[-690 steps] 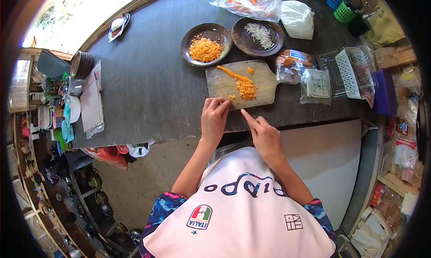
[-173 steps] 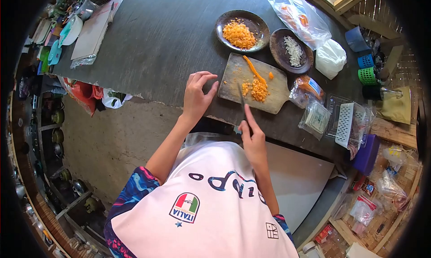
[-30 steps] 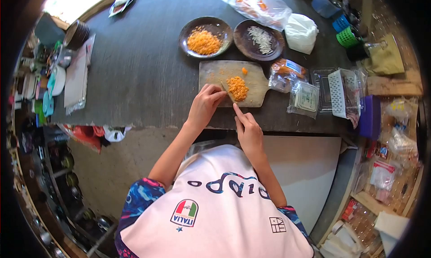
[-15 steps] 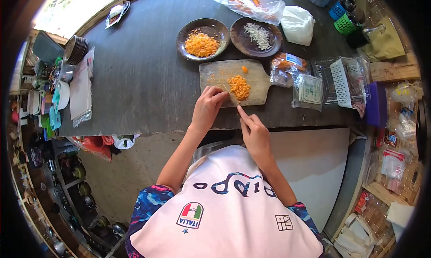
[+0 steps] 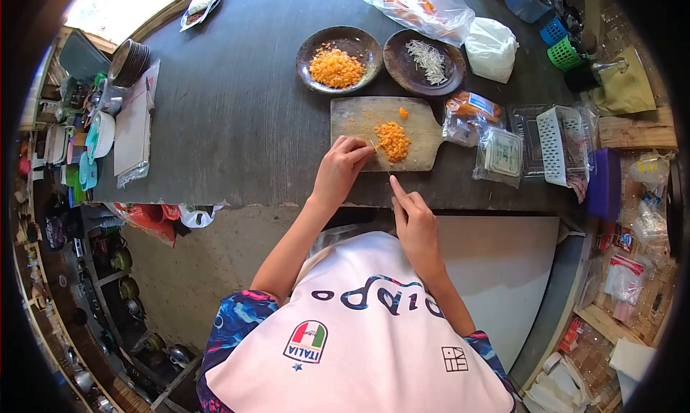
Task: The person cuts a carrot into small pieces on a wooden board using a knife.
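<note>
A wooden cutting board (image 5: 424, 129) lies near the table's front edge, with a heap of chopped orange pieces (image 5: 393, 141) on it and a larger orange chunk (image 5: 403, 113) behind the heap. My left hand (image 5: 343, 165) is closed at the board's front left, its fingertips pinched on something pale and thin beside the heap. My right hand (image 5: 415, 219) is closed round a knife at the board's front edge; the handle is hidden in the hand and little of the blade shows.
Behind the board stand a dark plate of orange pieces (image 5: 336, 70) and a dark plate of white strips (image 5: 428, 62). Plastic bags, clear packages and a white basket (image 5: 553, 144) lie to the right. Stacked bowls (image 5: 129, 63) stand at the far left.
The camera view has shifted, so the board and plates appear slightly farther right. My right hand sits a little lower relative to the board. Both hands remain closed.
</note>
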Demonstrator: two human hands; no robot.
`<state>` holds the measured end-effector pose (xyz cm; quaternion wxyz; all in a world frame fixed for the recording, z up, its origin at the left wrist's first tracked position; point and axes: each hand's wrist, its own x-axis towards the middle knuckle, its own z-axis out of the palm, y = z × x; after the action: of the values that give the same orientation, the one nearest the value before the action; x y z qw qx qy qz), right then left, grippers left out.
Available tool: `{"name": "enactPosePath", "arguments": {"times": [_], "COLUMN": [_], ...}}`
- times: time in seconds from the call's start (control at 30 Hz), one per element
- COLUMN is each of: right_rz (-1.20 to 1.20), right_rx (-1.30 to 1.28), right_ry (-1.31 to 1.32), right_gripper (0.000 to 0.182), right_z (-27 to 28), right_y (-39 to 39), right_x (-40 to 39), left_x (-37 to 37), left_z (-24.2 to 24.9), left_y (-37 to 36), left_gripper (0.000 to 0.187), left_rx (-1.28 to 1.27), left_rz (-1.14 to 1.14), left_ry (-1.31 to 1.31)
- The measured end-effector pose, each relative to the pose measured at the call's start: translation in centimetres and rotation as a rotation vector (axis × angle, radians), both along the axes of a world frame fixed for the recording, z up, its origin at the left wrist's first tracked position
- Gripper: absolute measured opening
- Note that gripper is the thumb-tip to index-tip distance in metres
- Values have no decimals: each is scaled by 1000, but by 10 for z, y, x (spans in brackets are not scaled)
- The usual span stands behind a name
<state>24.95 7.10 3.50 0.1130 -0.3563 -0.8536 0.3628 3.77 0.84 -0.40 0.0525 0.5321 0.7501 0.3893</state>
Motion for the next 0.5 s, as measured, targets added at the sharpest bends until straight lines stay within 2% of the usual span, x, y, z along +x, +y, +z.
{"name": "enactPosePath", "arguments": {"times": [0.17, 0.4, 0.5], "right_rz": [-16, 15, 13], "right_rx": [-2, -6, 1], "right_ry": [5, -32, -3], "right_gripper": [48, 47, 47], "right_z": [-15, 3, -8], "right_y": [6, 1, 5], "right_x": [-13, -1, -11], "left_x": [3, 2, 3], "left_z": [3, 2, 4], "left_y": [-1, 0, 0], "left_gripper": [20, 22, 22], "left_rx": [-15, -4, -12], "left_rz": [15, 34, 44], "left_ry": [-21, -6, -18]}}
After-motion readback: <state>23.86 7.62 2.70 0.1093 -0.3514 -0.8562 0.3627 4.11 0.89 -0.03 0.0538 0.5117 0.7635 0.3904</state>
